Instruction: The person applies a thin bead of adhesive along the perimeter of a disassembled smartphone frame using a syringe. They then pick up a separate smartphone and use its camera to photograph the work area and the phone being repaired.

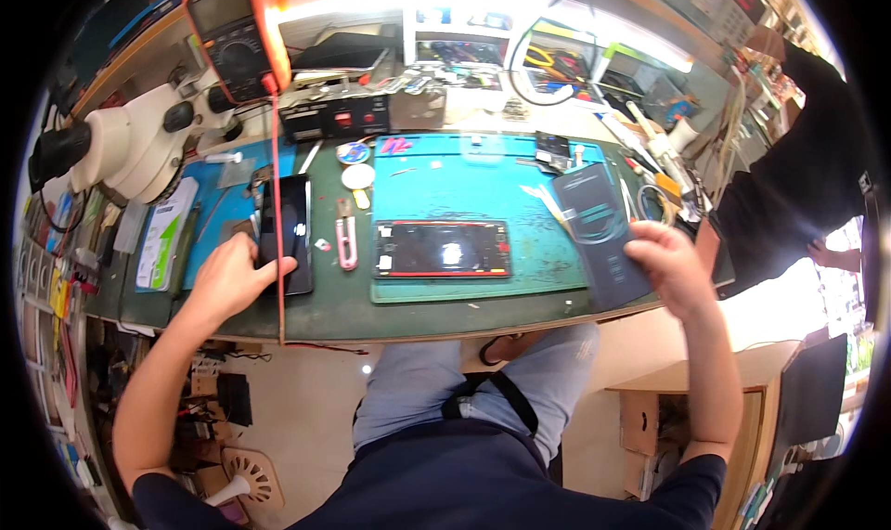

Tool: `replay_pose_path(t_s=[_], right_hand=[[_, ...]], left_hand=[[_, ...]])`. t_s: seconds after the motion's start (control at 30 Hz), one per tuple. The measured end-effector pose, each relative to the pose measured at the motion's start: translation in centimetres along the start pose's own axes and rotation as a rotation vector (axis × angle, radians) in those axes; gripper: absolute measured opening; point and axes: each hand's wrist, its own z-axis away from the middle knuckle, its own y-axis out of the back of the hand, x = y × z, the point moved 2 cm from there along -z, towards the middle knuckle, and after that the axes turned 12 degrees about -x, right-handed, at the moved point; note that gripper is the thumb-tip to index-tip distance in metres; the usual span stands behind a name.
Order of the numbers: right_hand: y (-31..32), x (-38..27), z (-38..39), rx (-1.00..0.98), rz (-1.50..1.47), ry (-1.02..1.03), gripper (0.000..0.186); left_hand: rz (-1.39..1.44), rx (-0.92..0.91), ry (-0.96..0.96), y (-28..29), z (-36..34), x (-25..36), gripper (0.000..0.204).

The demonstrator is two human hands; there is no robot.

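Note:
My left hand (232, 275) is at the left side of the bench, its thumb over the lower edge of a black smartphone (297, 224) and its fingers curled at the phone's left side. In my right hand (670, 263) is a flat, dark grey rectangular package (594, 224) with a pale line design, held by its right edge and tilted over the mat's right side. Between my hands, a phone-sized dark screen assembly (418, 250) with a red rim lies crosswise on the turquoise mat (464, 191). Pink-handled pliers (346, 238) lie left of the mat.
A microscope (130, 145) stands at the left, near an orange multimeter (237, 47) whose red lead hangs down across the bench. Small tins (357, 175) sit by the mat. Tools and cables (654, 159) crowd the right. Another person in black (798, 159) is at far right.

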Motion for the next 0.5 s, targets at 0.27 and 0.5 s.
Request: replay_pose_path(t_s=[0.27, 0.5], right_hand=[[-4.4, 2.6, 0.4, -0.173, -0.183, -0.064, 0.038], [-3.4, 3.5, 0.1, -0.243, -0.223, -0.116, 0.039]], left_hand=[[0.759, -0.285, -0.008, 0.7, 0.9, 1.7, 0.045], [1.302, -0.153, -0.011, 0.9, 6.5, -1.6, 0.040]])
